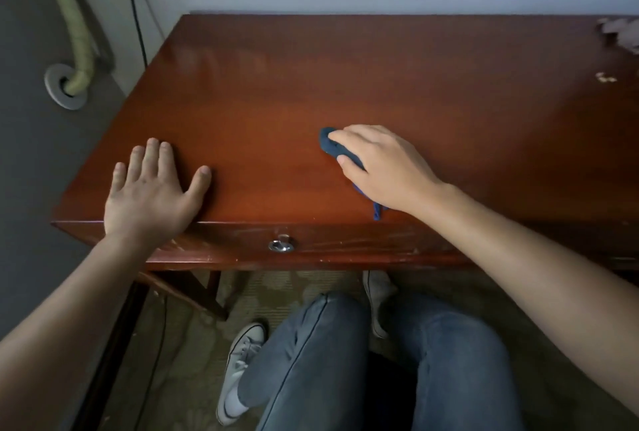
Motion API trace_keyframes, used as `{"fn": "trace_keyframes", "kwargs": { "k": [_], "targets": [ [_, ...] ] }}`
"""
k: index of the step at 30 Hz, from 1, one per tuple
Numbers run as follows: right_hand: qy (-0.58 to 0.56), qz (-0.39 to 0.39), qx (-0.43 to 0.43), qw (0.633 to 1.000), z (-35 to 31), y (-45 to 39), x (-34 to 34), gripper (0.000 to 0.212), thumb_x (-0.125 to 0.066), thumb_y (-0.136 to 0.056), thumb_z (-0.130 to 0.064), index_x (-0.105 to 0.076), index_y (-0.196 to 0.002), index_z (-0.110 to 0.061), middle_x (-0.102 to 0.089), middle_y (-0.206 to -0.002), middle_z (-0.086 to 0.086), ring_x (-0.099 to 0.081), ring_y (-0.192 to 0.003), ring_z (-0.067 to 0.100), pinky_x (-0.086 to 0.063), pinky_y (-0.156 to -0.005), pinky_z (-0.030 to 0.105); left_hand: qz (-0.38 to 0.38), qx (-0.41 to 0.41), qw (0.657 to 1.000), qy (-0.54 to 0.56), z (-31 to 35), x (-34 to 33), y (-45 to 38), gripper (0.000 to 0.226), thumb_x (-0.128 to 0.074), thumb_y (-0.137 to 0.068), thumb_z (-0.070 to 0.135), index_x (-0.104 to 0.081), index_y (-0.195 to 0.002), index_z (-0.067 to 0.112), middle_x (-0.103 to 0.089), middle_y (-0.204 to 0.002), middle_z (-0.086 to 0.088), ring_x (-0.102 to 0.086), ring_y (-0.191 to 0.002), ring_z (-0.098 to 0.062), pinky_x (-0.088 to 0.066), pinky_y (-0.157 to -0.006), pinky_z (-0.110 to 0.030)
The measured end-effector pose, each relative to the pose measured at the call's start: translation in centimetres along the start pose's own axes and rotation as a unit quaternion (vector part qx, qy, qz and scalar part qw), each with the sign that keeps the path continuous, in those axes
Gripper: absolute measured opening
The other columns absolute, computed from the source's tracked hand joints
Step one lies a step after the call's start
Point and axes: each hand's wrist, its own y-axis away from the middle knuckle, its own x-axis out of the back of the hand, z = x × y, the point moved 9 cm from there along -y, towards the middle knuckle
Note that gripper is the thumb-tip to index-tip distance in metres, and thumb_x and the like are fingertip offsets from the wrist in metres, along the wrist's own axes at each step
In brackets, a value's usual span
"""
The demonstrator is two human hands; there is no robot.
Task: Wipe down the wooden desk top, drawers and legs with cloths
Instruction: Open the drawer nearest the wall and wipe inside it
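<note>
A reddish-brown wooden desk top (311, 84) fills the middle of the head view. My right hand (383, 167) lies over a dark blue cloth (330, 143) near the desk's centre front, fingers and thumb curled round it, pressing it on the wood. Most of the cloth is hidden under the palm; one corner sticks out by the wrist. My left hand (152, 188) rests flat, fingers spread, on the front left part of the top. Below the front edge runs a drawer front (345, 244) with a silver pull (280, 244).
A desk leg and brace (193, 292) slant down at the lower left. My knees and white sneakers are under the desk. A black cable (136, 22) and a wrapped hose (74, 22) hang on the wall at left. Chipped patches (619, 33) mark the far right.
</note>
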Motion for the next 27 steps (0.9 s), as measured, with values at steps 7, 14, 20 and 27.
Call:
{"fn": "trace_keyframes", "kwargs": {
  "k": [7, 14, 20, 27],
  "targets": [
    [-0.022, 0.134, -0.074, 0.988, 2.3, 8.7, 2.1, 0.036, -0.05, -0.105, -0.021, -0.059, -0.139, -0.013, -0.061, -0.137, 0.005, -0.053, -0.125, 0.027, -0.04, -0.105, 0.039, -0.006, -0.02, 1.0, -0.006, 0.3, 0.0, -0.4, 0.096, -0.004, -0.093, 0.08, -0.012, -0.165, 0.017, -0.007, -0.173, -0.005, -0.004, -0.159, -0.031, -0.005, -0.128, -0.054],
    [-0.061, 0.354, -0.156, 0.92, 0.8, 18.4, 4.7, 0.031, -0.054, -0.104, -0.016, -0.066, -0.13, -0.006, -0.065, -0.122, 0.011, -0.058, -0.113, 0.029, -0.042, -0.101, 0.033, -0.029, -0.147, 0.989, -0.012, 3.9, -0.1, 3.2, 0.063, -0.007, -0.107, 0.058, -0.011, -0.165, 0.036, -0.006, -0.173, 0.011, -0.001, -0.16, -0.026, 0.0, -0.124, -0.065],
    [-0.06, 0.378, -0.19, 0.904, -1.9, 22.5, 2.0, 0.03, -0.061, -0.1, -0.018, -0.067, -0.127, -0.006, -0.063, -0.118, 0.011, -0.062, -0.11, 0.028, -0.049, -0.097, 0.036, -0.044, -0.22, 0.974, 0.004, 7.9, -0.1, 5.4, 0.061, -0.009, -0.106, 0.062, -0.01, -0.164, 0.042, -0.005, -0.172, 0.014, -0.002, -0.16, -0.027, 0.0, -0.122, -0.069],
    [0.034, 0.417, -0.195, 0.887, -2.9, 19.3, -1.2, 0.019, -0.07, -0.096, -0.012, -0.072, -0.113, -0.005, -0.067, -0.104, 0.01, -0.064, -0.093, 0.029, -0.051, -0.082, 0.035, -0.04, -0.319, 0.947, -0.013, 18.1, -1.0, 7.2, 0.063, -0.004, -0.1, 0.07, -0.003, -0.161, 0.052, -0.001, -0.172, 0.016, 0.002, -0.16, -0.026, 0.001, -0.122, -0.067]
  ]
}}
